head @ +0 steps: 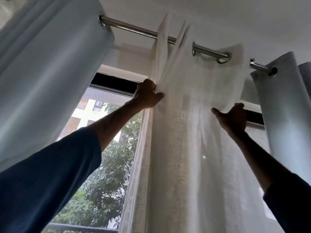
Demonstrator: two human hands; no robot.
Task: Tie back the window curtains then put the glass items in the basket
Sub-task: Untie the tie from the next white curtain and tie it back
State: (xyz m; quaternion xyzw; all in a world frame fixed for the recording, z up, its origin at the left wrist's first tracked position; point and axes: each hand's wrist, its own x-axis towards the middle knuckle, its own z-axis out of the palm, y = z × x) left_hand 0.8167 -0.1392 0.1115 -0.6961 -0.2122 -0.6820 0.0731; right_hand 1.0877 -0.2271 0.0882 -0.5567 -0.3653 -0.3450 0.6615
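A sheer white curtain (pixel 193 132) hangs by metal eyelets from a steel rod (pixel 134 29) above the window. My left hand (pixel 147 95) is raised high and grips the curtain's bunched left edge, with folds fanning up from the fist to the rod. My right hand (pixel 233 117) grips the same curtain's right edge, thumb spread over the front of the cloth and fingers hidden behind it. Both arms reach upward in dark blue sleeves. No glass items or basket are in view.
A pale blue curtain (pixel 42 81) hangs bunched at the left, and another pale blue curtain (pixel 284 105) at the right. The bare window pane (pixel 104 148) shows trees and a building outside. The white ceiling is close above the rod.
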